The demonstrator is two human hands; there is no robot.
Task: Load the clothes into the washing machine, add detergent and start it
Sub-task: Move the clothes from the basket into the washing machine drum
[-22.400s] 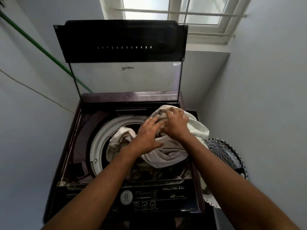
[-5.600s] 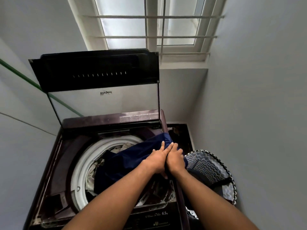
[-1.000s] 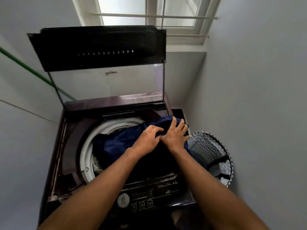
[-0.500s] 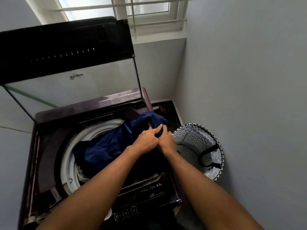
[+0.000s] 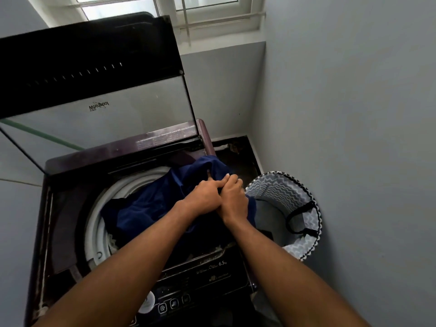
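Fingers of both hands around navy garment over washer drum

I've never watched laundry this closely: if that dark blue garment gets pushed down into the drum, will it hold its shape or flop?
Probably flop: the dark blue garment already drapes in soft folds over the white drum rim. It likely bunches where the left hand and right hand grip it. It looks light and unlikely to slip.

Sleeves: none, my forearms are bare to the frame's edge.
Hands: bare, no rings or gloves.
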